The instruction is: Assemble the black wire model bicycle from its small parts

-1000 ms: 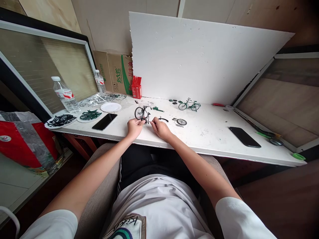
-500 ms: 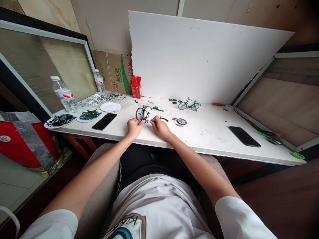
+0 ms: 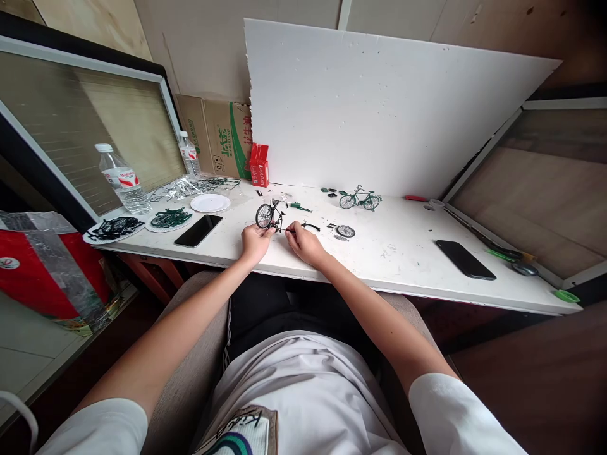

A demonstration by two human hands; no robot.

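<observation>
A black model bicycle [image 3: 265,216], partly assembled with one wheel on it, stands upright in my left hand [image 3: 257,243], whose fingers are closed around its lower part. My right hand [image 3: 304,244] is pinched at the right end of the same frame, close to the left fingertips; a thin dark piece shows between its fingers. Just beyond the right hand lies a curved black part [image 3: 312,227]. Farther right a loose black wheel [image 3: 346,231] rests flat on the table with a small piece attached. A green part [image 3: 300,207] lies behind the hands.
A finished green model bicycle [image 3: 361,200] stands at the back. Plates of black parts [image 3: 115,229] and green parts [image 3: 169,218], a white plate [image 3: 210,203], a phone [image 3: 198,230] and a water bottle [image 3: 122,179] are at left. Another phone [image 3: 465,260] lies right.
The front wheel of the model bicycle has shifted slightly left and tilted a little. Both hands stay in nearly the same place, still holding it.
</observation>
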